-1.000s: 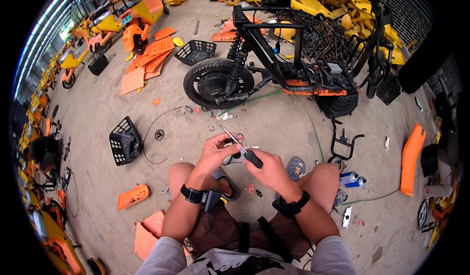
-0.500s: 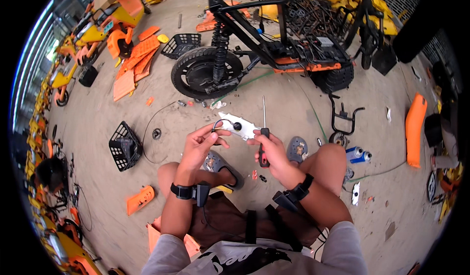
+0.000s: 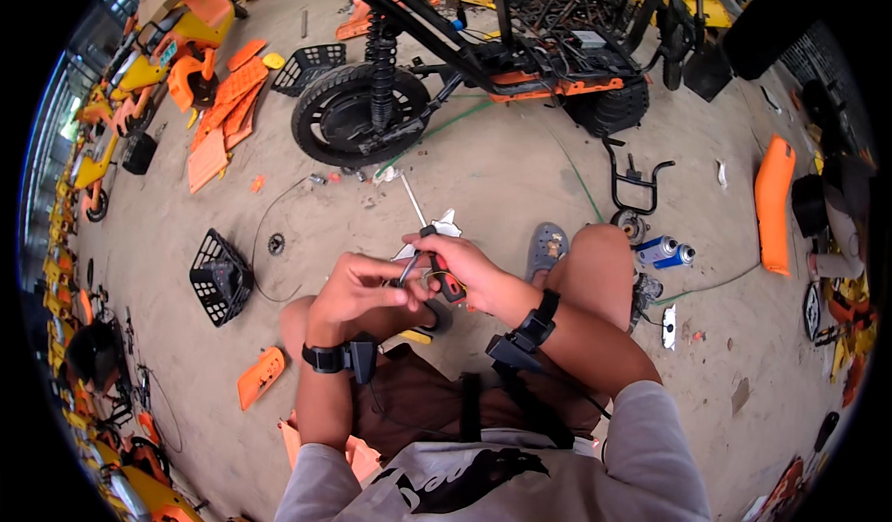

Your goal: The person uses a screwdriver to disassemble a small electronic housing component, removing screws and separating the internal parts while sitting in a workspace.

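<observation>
My right hand [image 3: 460,271] grips a screwdriver with a red and black handle [image 3: 450,284], its long metal shaft pointing forward and up. My left hand [image 3: 358,285] is just left of it, thumb and fingers closed around a thin dark wire [image 3: 405,271], touching or nearly touching the right hand's fingers. Behind both hands is a white plastic piece [image 3: 445,223], largely covered by them, so I cannot see how it is supported. My grey clogs [image 3: 544,249] show below and beside the hands.
A stripped black scooter frame [image 3: 502,84] stands ahead. Orange panels [image 3: 232,95] and a black basket [image 3: 216,276] lie left. A bent black bracket [image 3: 636,188], blue spray cans [image 3: 667,253] and an orange panel [image 3: 775,206] are right. Scooters [image 3: 190,6] line the left.
The screwdriver, upright at right half a second ago, has moved left and tilted across toward my left hand. My hands have come together, covering much of the white piece. The view has shifted.
</observation>
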`<state>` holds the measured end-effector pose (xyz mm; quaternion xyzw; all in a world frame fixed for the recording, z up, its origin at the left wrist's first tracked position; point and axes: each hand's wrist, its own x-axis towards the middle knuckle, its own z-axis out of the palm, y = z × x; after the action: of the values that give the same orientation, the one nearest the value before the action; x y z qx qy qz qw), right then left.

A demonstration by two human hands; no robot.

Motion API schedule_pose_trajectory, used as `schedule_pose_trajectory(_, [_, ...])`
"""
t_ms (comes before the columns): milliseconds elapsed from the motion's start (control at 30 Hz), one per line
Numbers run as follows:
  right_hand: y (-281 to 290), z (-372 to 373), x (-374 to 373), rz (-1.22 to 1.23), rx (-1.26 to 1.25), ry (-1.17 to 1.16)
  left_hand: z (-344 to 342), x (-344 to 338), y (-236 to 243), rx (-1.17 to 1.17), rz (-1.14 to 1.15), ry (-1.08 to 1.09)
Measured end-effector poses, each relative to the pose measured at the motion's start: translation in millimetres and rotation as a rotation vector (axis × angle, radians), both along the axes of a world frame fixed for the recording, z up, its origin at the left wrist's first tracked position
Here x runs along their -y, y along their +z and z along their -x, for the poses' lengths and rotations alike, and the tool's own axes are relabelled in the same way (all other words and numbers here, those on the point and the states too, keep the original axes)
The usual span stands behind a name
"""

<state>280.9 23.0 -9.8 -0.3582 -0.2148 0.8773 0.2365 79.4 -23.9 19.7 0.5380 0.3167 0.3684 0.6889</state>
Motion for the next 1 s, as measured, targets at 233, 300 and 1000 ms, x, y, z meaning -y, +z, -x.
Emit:
schedule_pose_trajectory(233, [-4, -8, -14, -0.421, 0.250, -0.116, -13, 3, 7, -0.350, 0.185, -0.198])
schedule_pose_trajectory(300, [4, -14, -18, -0.563, 0.290, -0.135, -18, -2, 6, -0.380, 0.088, -0.161])
schedule_pose_trajectory(1000, [18, -41, 24, -1.352, 0.617, 0.254, -71, -48, -43, 0.188, 0.233, 0.375])
